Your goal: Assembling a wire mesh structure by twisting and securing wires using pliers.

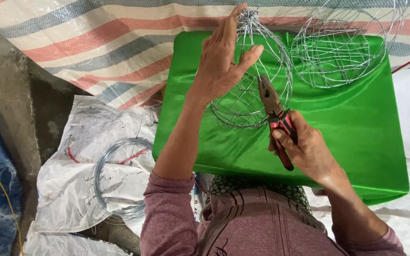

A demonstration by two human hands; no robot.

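L hand grips the round wire frame near its top, thumb hooked over a wire, holding it upright on the green satin-covered board. R hand closed on red-handled pliers, jaws at frame's lower side. 2nd wire frame lies just beside, to the right. Wire coil on white sack left of the lap; striped tarp behind, concrete floor.

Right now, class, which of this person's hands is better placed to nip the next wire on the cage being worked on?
The right hand. It already grips the pliers, whose tip sits at the wire cage. The left hand is busy steadying the cage near its top and holds no tool.
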